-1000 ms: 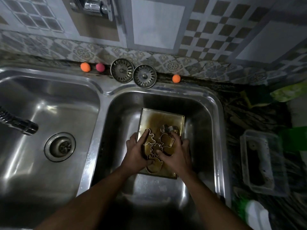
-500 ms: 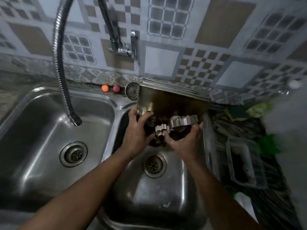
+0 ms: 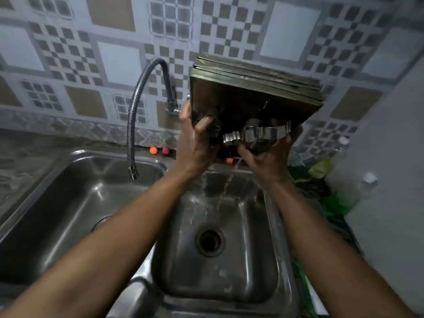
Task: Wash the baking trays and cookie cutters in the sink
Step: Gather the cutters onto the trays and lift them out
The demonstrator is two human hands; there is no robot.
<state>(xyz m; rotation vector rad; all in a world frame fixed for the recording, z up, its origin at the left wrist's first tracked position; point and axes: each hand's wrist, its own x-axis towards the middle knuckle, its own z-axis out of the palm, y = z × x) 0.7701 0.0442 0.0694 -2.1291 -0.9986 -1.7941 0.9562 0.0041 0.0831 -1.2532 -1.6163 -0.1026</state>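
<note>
Left hand (image 3: 195, 143) grips the tilted trays (image 3: 252, 99) over the sink (image 3: 229, 283). Right hand (image 3: 268, 157) clamps cutters (image 3: 259, 134) against their underside. Trays hide most fingers.

Baking trays (image 3: 252, 99) and cutters (image 3: 263, 134) hide most of the right hand's (image 3: 268, 159) fingers

Up goes the stack of baking trays (image 3: 252, 97), high above the sink's right basin (image 3: 229, 283): several dark, brownish metal sheets pressed together, tilted steeply and dripping into that basin. The left hand (image 3: 195, 143) grips its lower left corner. The shiny silver cookie cutters (image 3: 259, 134), wavy-edged, sit bunched against the lower edge, cupped by the right hand (image 3: 263, 161).
</note>
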